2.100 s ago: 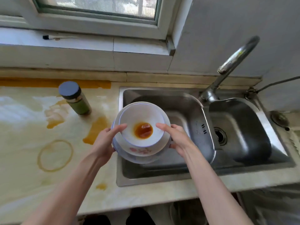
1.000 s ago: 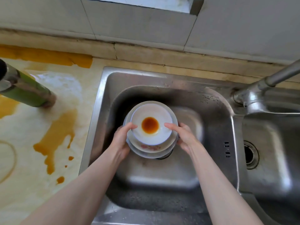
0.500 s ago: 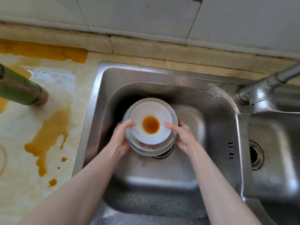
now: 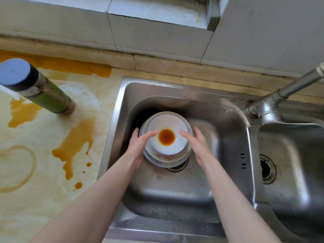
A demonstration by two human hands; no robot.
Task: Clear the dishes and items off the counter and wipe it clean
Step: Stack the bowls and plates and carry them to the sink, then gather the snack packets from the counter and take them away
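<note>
You lowered the dish stack [image 4: 168, 123] into the sink [image 4: 175, 88], and the fingers of your left hand [image 4: 137, 148] and right hand [image 4: 199, 148] spread loose; the bottle [image 4: 47, 97] remained on the bench [image 4: 35, 199].

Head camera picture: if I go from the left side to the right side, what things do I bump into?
green bottle → left hand → stack of dishes → right hand → faucet
</note>
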